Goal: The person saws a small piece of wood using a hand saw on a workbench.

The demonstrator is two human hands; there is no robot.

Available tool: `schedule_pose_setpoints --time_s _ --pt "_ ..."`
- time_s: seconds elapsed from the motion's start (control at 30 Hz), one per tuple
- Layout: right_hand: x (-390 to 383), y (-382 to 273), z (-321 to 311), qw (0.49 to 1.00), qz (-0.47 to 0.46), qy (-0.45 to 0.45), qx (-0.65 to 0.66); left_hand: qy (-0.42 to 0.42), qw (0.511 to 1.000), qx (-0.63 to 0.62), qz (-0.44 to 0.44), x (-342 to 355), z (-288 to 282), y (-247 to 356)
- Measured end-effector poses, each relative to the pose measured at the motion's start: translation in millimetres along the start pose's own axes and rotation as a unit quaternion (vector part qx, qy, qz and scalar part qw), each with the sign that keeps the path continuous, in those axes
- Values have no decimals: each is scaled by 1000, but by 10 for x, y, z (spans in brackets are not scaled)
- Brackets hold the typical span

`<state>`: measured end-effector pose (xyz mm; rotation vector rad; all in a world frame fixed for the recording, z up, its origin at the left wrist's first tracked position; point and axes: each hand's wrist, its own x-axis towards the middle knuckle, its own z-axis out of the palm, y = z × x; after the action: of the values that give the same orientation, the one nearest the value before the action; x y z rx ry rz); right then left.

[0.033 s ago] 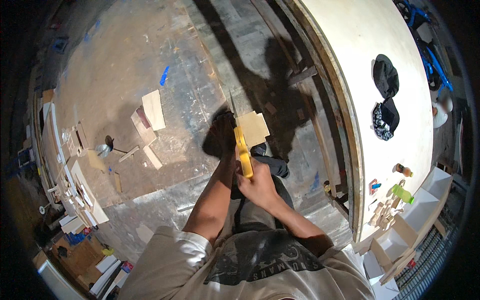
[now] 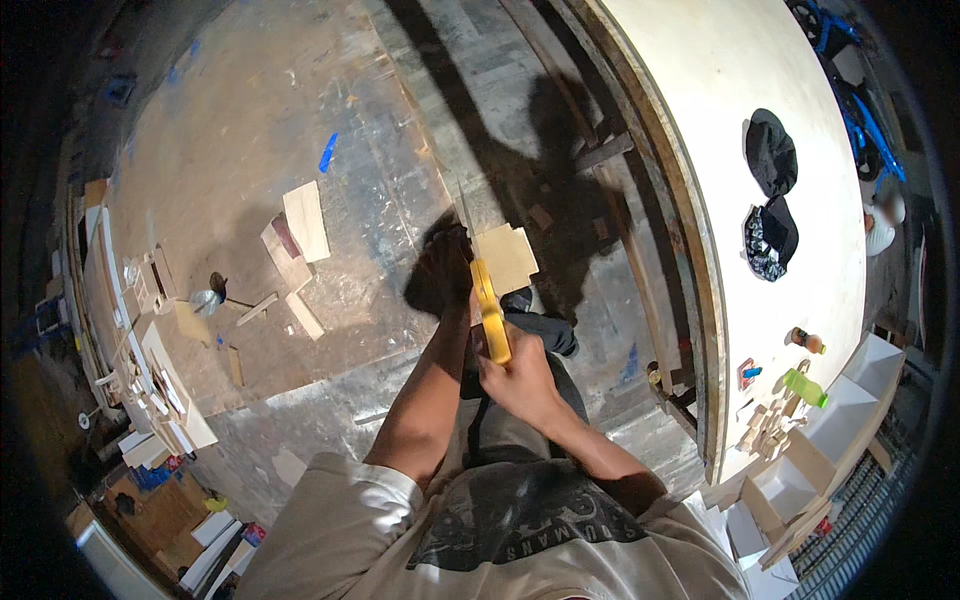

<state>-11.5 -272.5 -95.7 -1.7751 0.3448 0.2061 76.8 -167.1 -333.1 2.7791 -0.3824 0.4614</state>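
Saw (image 2: 488, 300), clasped in the right hand (image 2: 520, 378), lies along the board (image 2: 506, 257) near the table (image 2: 375, 150) edge and could skip if the left hand (image 2: 449, 258) (shadowed, grip unclear) lets the board shift.

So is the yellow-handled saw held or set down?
Held: the right hand is closed around the rear of the yellow-handled saw, its thin blade pointing away from the person.
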Motion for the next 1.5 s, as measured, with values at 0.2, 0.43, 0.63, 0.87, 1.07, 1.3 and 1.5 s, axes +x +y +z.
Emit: schedule_pose_setpoints --time_s 0.2,0.43,0.63,0.87,1.07,1.3,1.5 --pt "-38 -63 -171 997 63 -2 40 -3 1000 2 14 20 51 36" --pt "281 -417 -285 998 16 15 56 -27 999 -18 37 -17 -35 46" --pt "-15 -381 -221 998 39 -6 46 -6 998 -19 55 17 -23 50" --pt "31 -429 -219 998 58 -19 17 -95 943 -139 287 74 -68 114" --pt "-63 -500 -274 998 48 3 31 -106 936 -135 307 112 -49 142" --pt "-121 -450 -258 997 51 3 55 -99 938 -133 304 151 -63 146" --pt "-83 -395 -218 999 34 -16 36 -64 961 -136 233 122 -90 154"
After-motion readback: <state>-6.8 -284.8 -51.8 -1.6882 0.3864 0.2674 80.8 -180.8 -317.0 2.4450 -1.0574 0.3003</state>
